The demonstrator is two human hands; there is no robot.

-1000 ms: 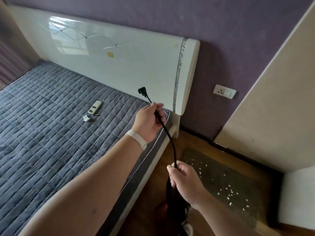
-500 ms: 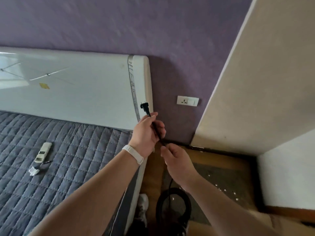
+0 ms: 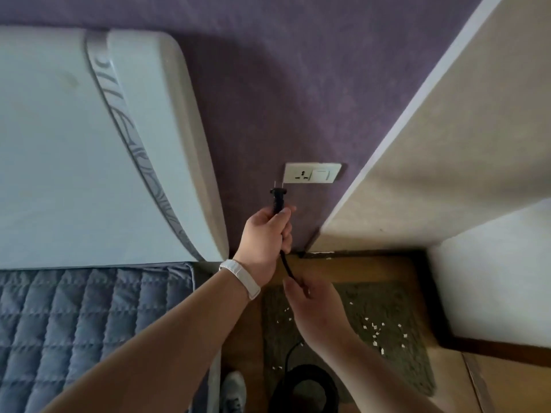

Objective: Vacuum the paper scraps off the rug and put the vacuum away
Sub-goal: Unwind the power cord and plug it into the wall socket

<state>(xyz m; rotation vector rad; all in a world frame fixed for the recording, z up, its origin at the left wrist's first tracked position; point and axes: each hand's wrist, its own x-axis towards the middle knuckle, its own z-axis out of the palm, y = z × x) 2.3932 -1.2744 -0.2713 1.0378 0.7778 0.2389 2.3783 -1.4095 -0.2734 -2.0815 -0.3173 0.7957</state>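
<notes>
- Closest to me, down at 6 o'clock, there's a coil of black cord (image 3: 304, 386) piled on the floor, plus what looks like the toe of a shoe (image 3: 234, 389) at about 7.
- The rug (image 3: 387, 353) sits at 5 o'clock on the wooden floor (image 3: 372, 266), olive-ish, with little white paper scraps (image 3: 374, 327) scattered all over it. Can't see the vacuum body itself, just its cable.
- My right hand (image 3: 316, 311) is over the near end of the rug, fingers pinched together on the cord just below the other hand.
- My left hand (image 3: 265, 236) is dead centre, fist wrapped tight round the black plug (image 3: 278, 199), prongs pointing up. White band (image 3: 240, 277) on that wrist.
- Grey quilted mattress (image 3: 74, 323) at 8 o'clock, glossy white headboard (image 3: 89, 144) above it at 10.
- Wall socket (image 3: 311, 173) is right at 12 from the plug, a touch to the right. Prong tips sit just beside its lower left corner, not in it.
- Purple wall (image 3: 298, 84) behind everything, beige wall (image 3: 447, 159) jutting out at 2 o'clock.
</notes>
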